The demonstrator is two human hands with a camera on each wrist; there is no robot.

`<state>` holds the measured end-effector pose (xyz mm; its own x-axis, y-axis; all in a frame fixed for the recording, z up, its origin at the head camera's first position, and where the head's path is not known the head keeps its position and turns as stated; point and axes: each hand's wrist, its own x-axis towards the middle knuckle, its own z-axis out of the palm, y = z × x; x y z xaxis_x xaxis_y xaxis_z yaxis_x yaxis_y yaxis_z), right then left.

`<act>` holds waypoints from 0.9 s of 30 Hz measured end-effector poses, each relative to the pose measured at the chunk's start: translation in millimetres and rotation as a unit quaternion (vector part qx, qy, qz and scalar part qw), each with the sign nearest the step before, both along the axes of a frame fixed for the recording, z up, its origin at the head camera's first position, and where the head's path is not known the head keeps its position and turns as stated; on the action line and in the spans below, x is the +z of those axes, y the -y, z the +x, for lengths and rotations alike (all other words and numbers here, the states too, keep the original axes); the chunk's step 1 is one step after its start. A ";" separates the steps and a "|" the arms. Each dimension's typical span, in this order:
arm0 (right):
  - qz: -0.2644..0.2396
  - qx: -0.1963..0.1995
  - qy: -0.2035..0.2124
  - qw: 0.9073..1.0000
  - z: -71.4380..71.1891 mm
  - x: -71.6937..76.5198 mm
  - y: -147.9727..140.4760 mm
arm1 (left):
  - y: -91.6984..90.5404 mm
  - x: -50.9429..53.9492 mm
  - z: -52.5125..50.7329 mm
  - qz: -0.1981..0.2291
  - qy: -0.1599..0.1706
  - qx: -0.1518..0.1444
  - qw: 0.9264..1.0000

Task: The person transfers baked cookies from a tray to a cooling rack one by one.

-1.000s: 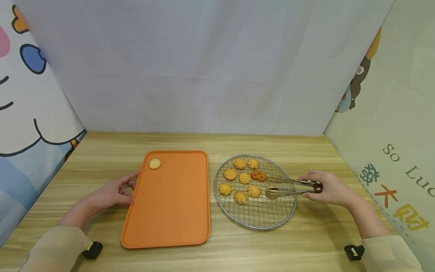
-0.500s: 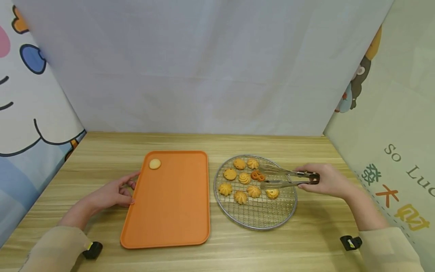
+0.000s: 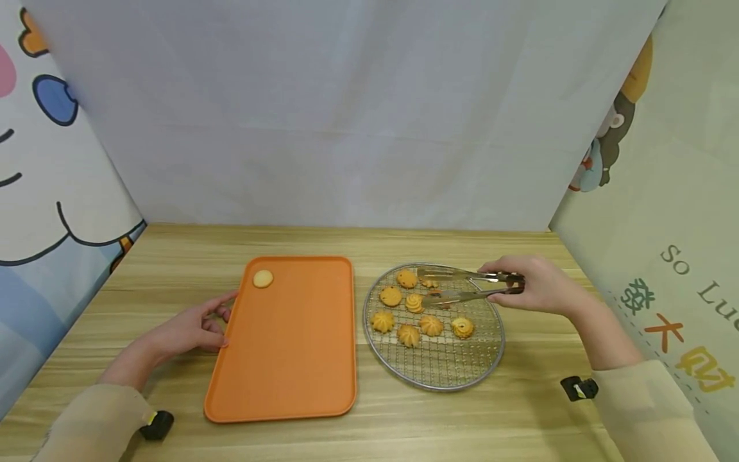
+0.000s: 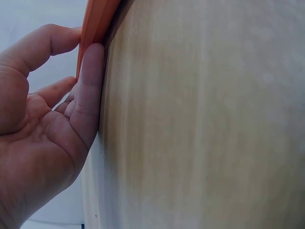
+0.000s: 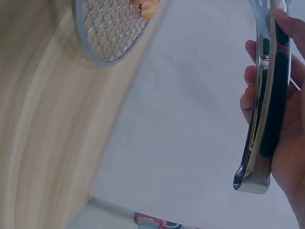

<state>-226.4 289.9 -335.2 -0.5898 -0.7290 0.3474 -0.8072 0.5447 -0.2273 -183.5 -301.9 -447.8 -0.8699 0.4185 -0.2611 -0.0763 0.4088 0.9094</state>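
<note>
My left hand (image 3: 193,327) holds the left rim of an orange tray (image 3: 288,346); in the left wrist view the thumb and fingers lie on both sides of that rim (image 4: 97,21). A pale round cookie (image 3: 263,278) lies in the tray's upper left corner. My right hand (image 3: 534,282) grips metal tongs (image 3: 499,277), whose dark-inlaid handles show in the right wrist view. The tongs' two arms stand apart over the back of a round wire rack (image 3: 439,372). Beneath them, a star-shaped cookie (image 3: 429,283) and a pretzel are partly hidden. Nothing is visibly clamped between the tips.
Several other cookies lie on the rack, among them a chocolate-chip cookie (image 3: 390,296), a swirl cookie (image 3: 414,303) and a piped cookie (image 3: 462,328). Rack and tray stand side by side on a wooden table (image 3: 404,427), with a narrow gap between. A pale cloth (image 3: 346,128) hangs behind.
The right hand has carried the tongs up and leftward, from the front right piped cookie to above the star cookie and pretzel at the back. The left hand and tray stay in place.
</note>
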 end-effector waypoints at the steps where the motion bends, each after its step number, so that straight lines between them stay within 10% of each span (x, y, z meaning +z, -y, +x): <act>1: 0.001 0.001 0.000 1.000 -0.7 2.0 2.9 | 0.1 0.0 0.0 -0.002 -0.001 0.000 1.000; 27: 0.020 0.032 -0.044 0.998 -22.9 24.6 90.7 | -2.5 3.9 1.9 0.001 -0.003 -0.007 1.000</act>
